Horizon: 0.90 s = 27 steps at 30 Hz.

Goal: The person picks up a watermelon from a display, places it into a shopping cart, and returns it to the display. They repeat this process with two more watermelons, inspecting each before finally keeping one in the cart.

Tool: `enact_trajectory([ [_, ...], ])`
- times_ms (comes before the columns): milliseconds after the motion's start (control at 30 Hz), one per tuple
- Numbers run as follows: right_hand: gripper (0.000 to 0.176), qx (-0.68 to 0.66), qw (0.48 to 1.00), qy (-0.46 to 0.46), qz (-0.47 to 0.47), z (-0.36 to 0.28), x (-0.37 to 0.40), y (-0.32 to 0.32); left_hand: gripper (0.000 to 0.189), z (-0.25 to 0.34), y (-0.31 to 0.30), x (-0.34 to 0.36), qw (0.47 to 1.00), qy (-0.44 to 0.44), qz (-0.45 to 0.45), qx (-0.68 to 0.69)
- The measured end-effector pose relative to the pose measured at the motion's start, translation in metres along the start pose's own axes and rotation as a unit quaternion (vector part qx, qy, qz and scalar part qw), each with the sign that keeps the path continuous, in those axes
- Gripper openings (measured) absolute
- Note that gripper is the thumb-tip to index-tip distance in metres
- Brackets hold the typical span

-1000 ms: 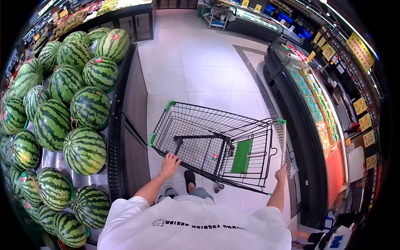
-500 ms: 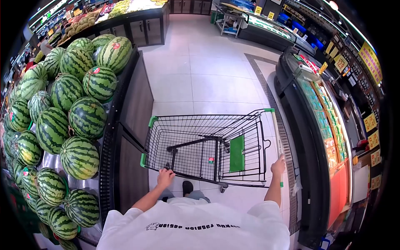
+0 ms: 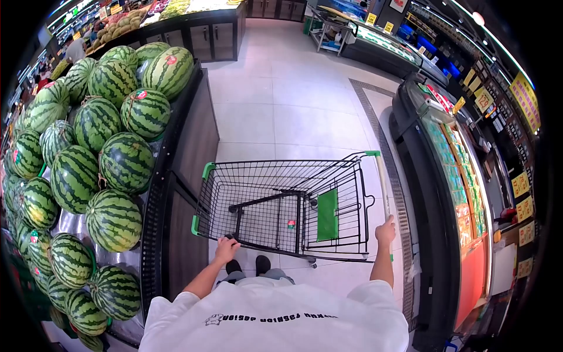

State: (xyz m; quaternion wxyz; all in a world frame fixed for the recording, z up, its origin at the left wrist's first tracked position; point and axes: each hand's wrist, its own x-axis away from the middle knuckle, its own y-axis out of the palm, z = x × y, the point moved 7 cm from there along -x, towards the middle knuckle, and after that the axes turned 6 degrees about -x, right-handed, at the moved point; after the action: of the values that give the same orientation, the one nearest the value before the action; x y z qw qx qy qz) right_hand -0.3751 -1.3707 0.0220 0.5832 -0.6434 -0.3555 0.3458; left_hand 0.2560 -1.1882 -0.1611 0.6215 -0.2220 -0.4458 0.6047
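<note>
A black wire shopping cart (image 3: 267,220) with green corner caps stands sideways in front of me, its front end towards the watermelon stand. My left hand (image 3: 226,250) is closed on the near top rim of the basket, by the front end. At the cart's right end, my right hand (image 3: 385,231) is wrapped round the pale push handle (image 3: 385,182). A green panel (image 3: 327,215) hangs on the folding part near that handle. A small red label (image 3: 291,224) shows inside the basket area.
Watermelons (image 3: 114,220) are piled on a dark display stand (image 3: 182,152) to the left, close to the cart. A chilled display case (image 3: 413,176) runs along the right. A floor grate (image 3: 387,141) lies beside it. Further produce counters (image 3: 211,35) stand ahead; tiled floor (image 3: 305,88) stretches between.
The cart has shifted slightly left towards the watermelon stand, and both hands have moved with it, still gripping. A second shoe now shows below the cart.
</note>
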Motion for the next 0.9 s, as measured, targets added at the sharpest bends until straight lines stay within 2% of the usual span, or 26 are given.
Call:
enact_trajectory([
  [100,0.060,-0.003,0.999,0.034,0.007,-0.009,0.015,-0.007,0.027,-0.027,0.019,-0.002,0.999,0.036,-0.012,0.000],
  [367,0.055,0.002,0.999,0.022,0.025,-0.028,0.044,-0.013,0.028,-0.028,-0.018,0.018,0.999,0.007,-0.017,0.035],
  [700,0.046,0.012,0.998,-0.003,0.058,-0.047,0.047,-0.016,0.031,-0.036,-0.028,0.030,0.999,-0.030,-0.032,0.028],
  [900,0.045,0.017,0.997,-0.008,0.072,-0.053,0.043,-0.012,0.031,-0.035,-0.026,0.041,0.999,-0.047,0.018,0.020],
])
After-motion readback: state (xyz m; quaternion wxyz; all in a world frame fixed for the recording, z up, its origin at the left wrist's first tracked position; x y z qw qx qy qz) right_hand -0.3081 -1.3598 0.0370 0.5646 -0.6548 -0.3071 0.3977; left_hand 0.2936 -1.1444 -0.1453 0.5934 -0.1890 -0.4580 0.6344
